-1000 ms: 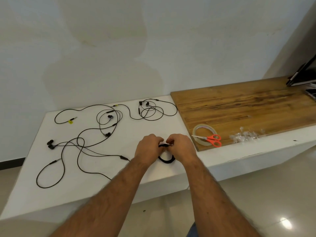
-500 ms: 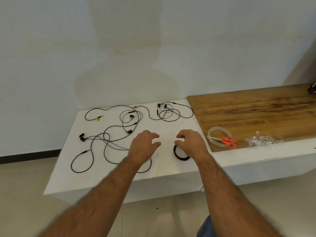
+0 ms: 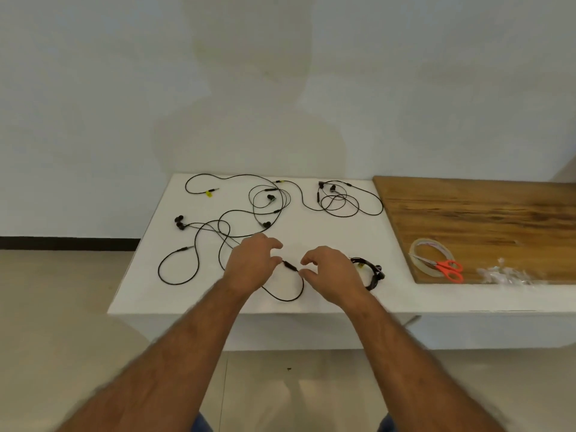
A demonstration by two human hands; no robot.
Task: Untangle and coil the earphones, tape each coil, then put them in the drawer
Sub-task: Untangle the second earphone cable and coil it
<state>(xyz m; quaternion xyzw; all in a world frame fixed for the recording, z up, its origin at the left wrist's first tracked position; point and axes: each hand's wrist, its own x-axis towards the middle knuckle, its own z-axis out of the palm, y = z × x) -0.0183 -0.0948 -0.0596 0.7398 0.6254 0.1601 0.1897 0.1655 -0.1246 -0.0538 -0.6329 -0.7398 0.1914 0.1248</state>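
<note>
Change vs a second ago: both hands have let go of the taped coil (image 3: 369, 274) and shifted left. So one earphone is coiled and taped; judging by that, next set starts now.

Left to right: tangled earphones (image 3: 224, 226) spread over white table (image 3: 327, 232). Left hand (image 3: 252, 263) fingers loosely curled, holding nothing, right above the cable with inline remote (image 3: 290, 265). Right hand (image 3: 332, 271) same, empty, remote between them. Coil lies just right of it. Tape roll (image 3: 431, 256) and orange scissors (image 3: 447, 269) on wooden board (image 3: 486, 219). Drawer not visible.
</note>
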